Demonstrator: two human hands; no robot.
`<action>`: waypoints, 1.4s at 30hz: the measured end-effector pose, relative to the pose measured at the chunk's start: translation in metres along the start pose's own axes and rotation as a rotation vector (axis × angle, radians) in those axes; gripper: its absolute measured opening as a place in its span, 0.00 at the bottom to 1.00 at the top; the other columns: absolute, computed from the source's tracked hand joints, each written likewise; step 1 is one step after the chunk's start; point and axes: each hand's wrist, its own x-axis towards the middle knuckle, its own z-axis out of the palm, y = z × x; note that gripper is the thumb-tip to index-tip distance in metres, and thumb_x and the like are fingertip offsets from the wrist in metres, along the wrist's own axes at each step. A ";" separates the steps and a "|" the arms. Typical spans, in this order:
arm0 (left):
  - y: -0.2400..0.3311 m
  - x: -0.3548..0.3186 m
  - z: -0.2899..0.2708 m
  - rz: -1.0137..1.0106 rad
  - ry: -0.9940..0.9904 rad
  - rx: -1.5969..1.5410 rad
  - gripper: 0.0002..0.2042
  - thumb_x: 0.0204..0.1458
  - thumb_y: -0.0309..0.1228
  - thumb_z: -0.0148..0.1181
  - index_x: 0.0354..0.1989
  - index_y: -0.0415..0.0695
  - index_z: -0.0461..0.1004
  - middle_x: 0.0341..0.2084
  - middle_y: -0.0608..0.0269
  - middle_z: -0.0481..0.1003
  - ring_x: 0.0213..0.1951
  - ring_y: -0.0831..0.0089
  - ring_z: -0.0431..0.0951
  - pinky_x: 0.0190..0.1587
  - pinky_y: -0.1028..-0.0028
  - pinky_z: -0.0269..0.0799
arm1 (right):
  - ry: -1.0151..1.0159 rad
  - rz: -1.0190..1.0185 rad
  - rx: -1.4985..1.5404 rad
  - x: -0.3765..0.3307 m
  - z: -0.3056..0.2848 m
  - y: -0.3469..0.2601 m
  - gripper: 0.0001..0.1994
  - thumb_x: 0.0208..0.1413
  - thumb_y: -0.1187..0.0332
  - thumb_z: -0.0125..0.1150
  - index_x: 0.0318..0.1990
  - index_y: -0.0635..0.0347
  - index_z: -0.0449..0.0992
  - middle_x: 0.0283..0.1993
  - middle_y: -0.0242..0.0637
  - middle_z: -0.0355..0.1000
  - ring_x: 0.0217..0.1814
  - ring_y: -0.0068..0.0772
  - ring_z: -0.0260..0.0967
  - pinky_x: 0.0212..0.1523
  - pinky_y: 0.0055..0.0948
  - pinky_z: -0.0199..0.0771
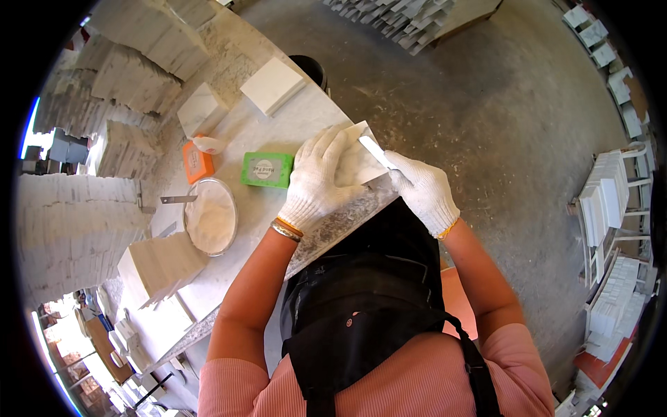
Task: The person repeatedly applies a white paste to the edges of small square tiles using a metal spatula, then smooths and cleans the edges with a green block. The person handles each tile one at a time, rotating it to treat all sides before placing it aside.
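Note:
A thin white marble tile (360, 164) lies at the edge of the stone-topped workbench (267, 233). My left hand (318, 174), in a white knit glove, rests on the tile's left part with fingers stretched out. My right hand (420, 187), gloved the same way, is closed around a narrow, flat, pale scraper (375, 150). Its blade reaches over the tile's right edge; whether it touches the surface I cannot tell. A green hand pad (267, 169) lies just left of my left hand.
Left on the bench are a bowl of pale paste (210, 219) with a metal blade (178, 199) across its rim, an orange block (198, 163) and stacked tiles (163, 264). White tile stacks (273, 85) stand farther back, near a black bucket (310, 69). Concrete floor (514, 132) stretches right toward racks (604, 201).

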 end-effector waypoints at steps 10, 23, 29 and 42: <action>-0.013 -0.006 0.011 0.032 0.034 0.030 0.48 0.32 0.42 0.77 0.66 0.38 0.63 0.64 0.45 0.64 0.67 0.45 0.62 0.68 0.51 0.57 | -0.002 -0.007 -0.077 0.003 -0.003 0.000 0.15 0.56 0.70 0.63 0.51 0.46 0.80 0.35 0.41 0.79 0.35 0.48 0.77 0.36 0.39 0.77; -0.010 -0.006 0.007 0.000 0.009 0.013 0.49 0.32 0.41 0.77 0.67 0.40 0.62 0.65 0.45 0.65 0.67 0.45 0.62 0.68 0.52 0.58 | -0.065 0.010 -0.017 0.000 0.009 -0.017 0.16 0.56 0.73 0.64 0.52 0.52 0.81 0.45 0.43 0.81 0.42 0.41 0.80 0.43 0.33 0.79; -0.009 -0.005 0.006 0.022 0.016 0.022 0.50 0.31 0.41 0.78 0.68 0.40 0.62 0.64 0.45 0.66 0.67 0.45 0.62 0.68 0.52 0.59 | -0.119 0.100 0.148 0.019 -0.022 0.005 0.16 0.59 0.76 0.60 0.54 0.56 0.81 0.38 0.36 0.80 0.29 0.23 0.71 0.33 0.23 0.74; -0.007 -0.004 0.005 0.043 0.050 -0.023 0.50 0.31 0.42 0.79 0.67 0.42 0.63 0.64 0.47 0.67 0.67 0.46 0.63 0.67 0.51 0.61 | -0.247 0.226 0.083 0.023 -0.023 -0.008 0.12 0.60 0.68 0.60 0.50 0.48 0.82 0.42 0.41 0.80 0.40 0.44 0.79 0.42 0.34 0.78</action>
